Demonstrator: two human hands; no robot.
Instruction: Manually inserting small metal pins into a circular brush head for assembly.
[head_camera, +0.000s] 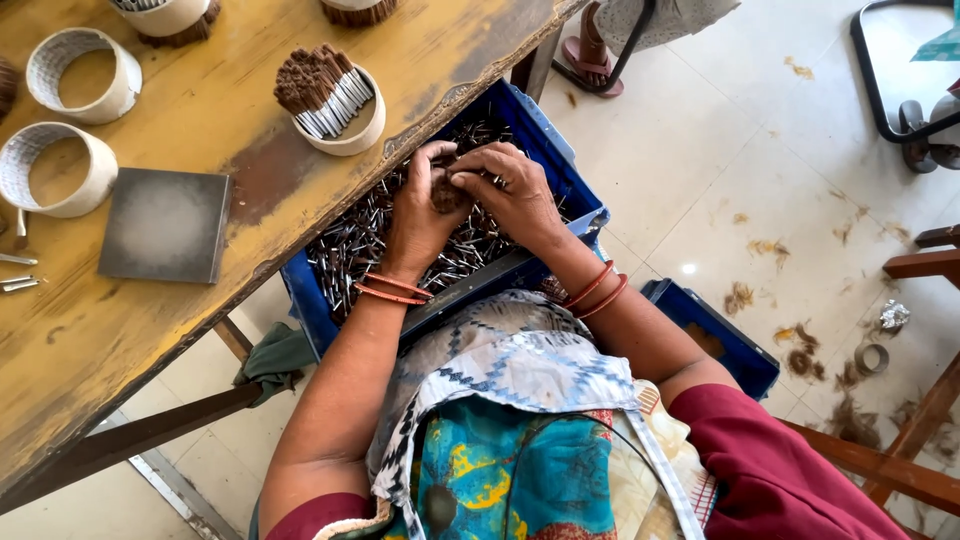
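- Brown tuft (447, 193): a small clump of fibre held between both hands, directly above the blue crate (553, 152).
- Left hand (418, 215): fingers (432, 158) curled closed around the tuft from the near-left side; orange bangles sit at the wrist.
- Right hand (513, 195): fingers (468, 172) bent and pinching the tuft's top, touching the left-hand fingers; bangles at this wrist too.
- Blue crate: rests on the person's lap, tucked under the surface edge; filled below the fingers with loose metal-ended pieces (360, 240).
- Yellow wooden surface (250, 160): begins just left of the fingers.
- White ring holding finished bundles (330, 95): up-left of the fingers, near them.
- Grey square plate (165, 225): well left of the fingers.
- Two empty white rings (85, 75): far left, beyond the plate.
- Tiled floor (760, 200): right of the fingers, strewn with fibre scraps.
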